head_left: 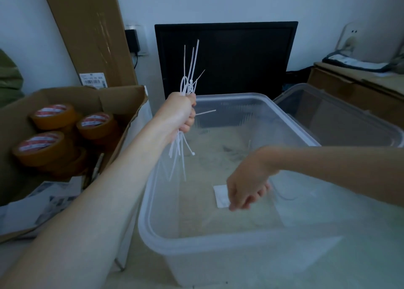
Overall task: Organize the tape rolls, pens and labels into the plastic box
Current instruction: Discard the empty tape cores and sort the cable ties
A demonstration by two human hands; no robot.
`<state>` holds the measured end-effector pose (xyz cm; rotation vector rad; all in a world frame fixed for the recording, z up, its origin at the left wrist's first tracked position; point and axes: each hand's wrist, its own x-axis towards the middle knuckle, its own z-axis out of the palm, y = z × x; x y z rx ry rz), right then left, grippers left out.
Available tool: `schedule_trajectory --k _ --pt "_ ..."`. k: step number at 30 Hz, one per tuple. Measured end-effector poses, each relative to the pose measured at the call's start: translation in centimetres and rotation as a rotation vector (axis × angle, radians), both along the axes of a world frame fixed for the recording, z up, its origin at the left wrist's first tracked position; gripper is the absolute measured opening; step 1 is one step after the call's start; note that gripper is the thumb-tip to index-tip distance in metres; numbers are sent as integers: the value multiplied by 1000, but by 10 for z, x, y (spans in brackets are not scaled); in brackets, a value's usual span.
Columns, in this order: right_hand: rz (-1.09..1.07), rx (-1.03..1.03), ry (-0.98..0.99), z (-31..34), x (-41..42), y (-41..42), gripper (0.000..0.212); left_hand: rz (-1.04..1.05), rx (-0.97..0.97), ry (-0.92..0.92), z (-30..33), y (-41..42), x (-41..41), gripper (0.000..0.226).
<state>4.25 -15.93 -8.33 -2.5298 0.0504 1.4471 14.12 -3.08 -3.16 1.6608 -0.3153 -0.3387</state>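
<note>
Plastic box (153,234) is reached into by the right hand (246,190), fingers pinching a white label (219,195); cable ties (190,70), fisted in the left hand (181,114), could slip and scatter.

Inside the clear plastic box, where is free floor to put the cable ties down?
Plastic box: its floor is bare at the far end and the near end. The right hand and a white label occupy the middle. The cardboard box is crowded with tape rolls.
</note>
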Motion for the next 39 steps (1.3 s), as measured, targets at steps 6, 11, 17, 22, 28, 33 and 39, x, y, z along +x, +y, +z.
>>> schedule_trajectory --k 6,11,17,22,28,33,39 --pt "-280 145 -511 32 11 -8 31 49 -70 -58 7 4 -6 30" --pt "-562 351 -949 41 11 -19 34 91 -106 -92 8 7 -12 18" --pt "-616 398 -1309 54 7 -17 42 108 -138 -94 9 8 -11 22" --pt "-492 391 -1262 54 9 -14 40 -37 -119 -131 11 10 -17 30" --pt "-385 330 -1250 54 8 -12 40 -31 -110 -160 8 12 -13 12" --pt "-350 335 -1197 54 7 -10 40 -106 -205 -157 13 14 -18 13" --pt "-328 374 -1212 54 6 -10 41 -74 -182 -197 8 14 -16 16"
